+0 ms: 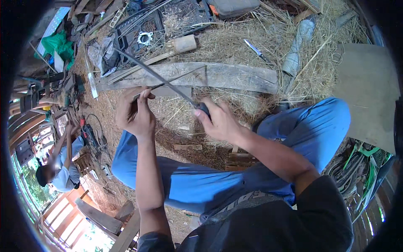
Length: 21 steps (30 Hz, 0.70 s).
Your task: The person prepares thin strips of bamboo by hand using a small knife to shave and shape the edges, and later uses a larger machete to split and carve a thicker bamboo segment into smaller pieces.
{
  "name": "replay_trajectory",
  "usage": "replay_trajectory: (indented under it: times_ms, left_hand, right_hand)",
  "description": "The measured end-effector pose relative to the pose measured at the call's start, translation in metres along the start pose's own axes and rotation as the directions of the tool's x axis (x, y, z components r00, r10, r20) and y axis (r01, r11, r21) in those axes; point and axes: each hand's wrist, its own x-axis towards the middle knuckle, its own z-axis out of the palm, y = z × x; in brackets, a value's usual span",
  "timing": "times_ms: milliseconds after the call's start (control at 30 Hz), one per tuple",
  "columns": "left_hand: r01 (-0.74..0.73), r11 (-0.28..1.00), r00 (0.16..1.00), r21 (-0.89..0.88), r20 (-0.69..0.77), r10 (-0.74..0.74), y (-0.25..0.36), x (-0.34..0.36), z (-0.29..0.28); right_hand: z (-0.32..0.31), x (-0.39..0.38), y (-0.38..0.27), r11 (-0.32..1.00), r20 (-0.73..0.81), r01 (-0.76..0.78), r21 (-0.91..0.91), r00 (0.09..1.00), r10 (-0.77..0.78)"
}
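My right hand [218, 121] is wrapped round the black handle of a long, narrow, dark file-like tool [153, 74], whose shaft slants away to the far left. My left hand [136, 111] is closed on one end of a thin, dark, pointed strip [184, 76]; whether it is metal or wood does not show. The strip points right and crosses the tool's shaft just beyond my left fingers. Whether the two touch, I cannot tell. Beneath them lies a weathered plank [235, 77], set crosswise in front of my bent legs.
A knife [255, 49] with a dark handle lies on the straw beyond the plank. Next to it are a grey cylindrical roll [297, 48] and a wooden block [184, 43]. A flat board [369, 92] is at the right. Another person [61, 170] sits at the far left.
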Motion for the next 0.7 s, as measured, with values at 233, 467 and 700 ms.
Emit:
replay_trajectory:
  times_ms: [233, 467, 700]
  left_hand:
    - [0.021, 0.999, 1.000, -0.043, -0.010, -0.021, -0.007, -0.005, -0.005]
    - [0.112, 0.993, 0.993, -0.045, -0.039, -0.114, 0.000, -0.005, -0.004]
    - [0.114, 0.993, 0.991, 0.010, -0.075, -0.113, 0.000, -0.006, 0.002]
  right_hand:
    - [0.001, -0.008, -0.011, 0.990, -0.035, 0.111, -0.081, 0.993, -0.114]
    - [-0.005, 0.004, 0.001, 0.980, -0.015, -0.118, -0.163, 0.993, 0.117]
    - [0.004, -0.002, 0.018, 0.998, 0.003, 0.026, -0.053, 1.000, -0.026]
